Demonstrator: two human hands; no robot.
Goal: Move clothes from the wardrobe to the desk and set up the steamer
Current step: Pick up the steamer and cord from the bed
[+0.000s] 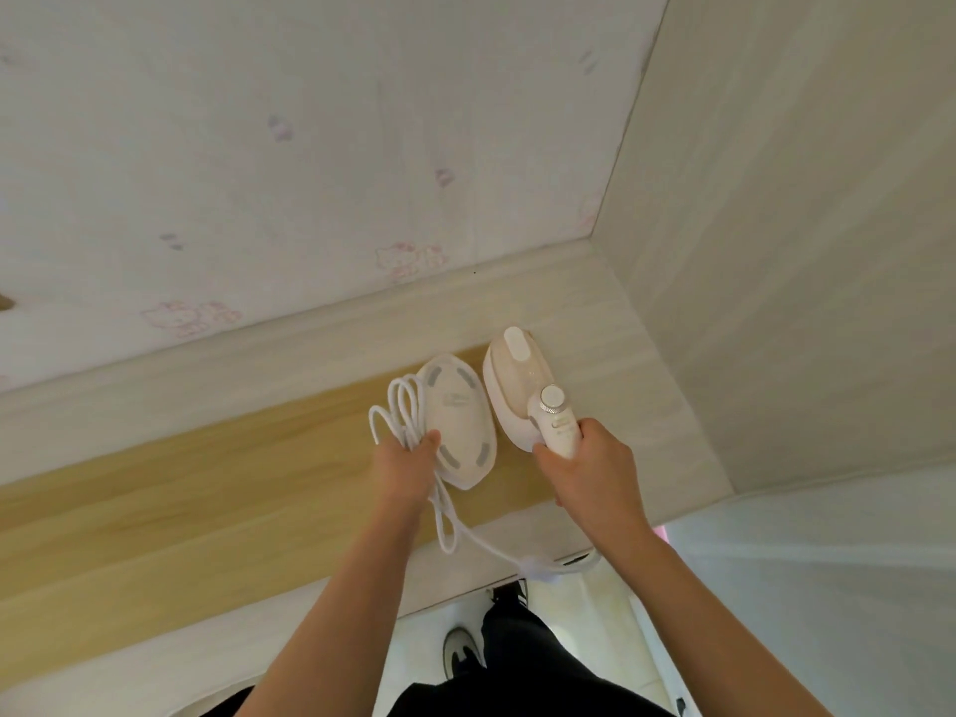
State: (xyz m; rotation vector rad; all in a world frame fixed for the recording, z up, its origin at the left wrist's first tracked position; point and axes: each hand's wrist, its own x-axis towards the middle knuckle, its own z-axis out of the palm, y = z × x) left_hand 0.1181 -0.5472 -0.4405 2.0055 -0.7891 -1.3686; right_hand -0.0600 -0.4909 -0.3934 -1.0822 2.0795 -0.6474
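right hand (584, 465) grips the steamer (517, 390) by its handle at the wooden surface's (207, 489) right end; left hand (408, 470) holds the looped white cord (401, 406) beside the oval base (463, 426).

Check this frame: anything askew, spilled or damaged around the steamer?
Nothing spilled or damaged. Only the white cord stands out: loose loops in the left hand, one strand trailing to the desk front edge. The right hand holds the steamer by its handle, beside the oval base.
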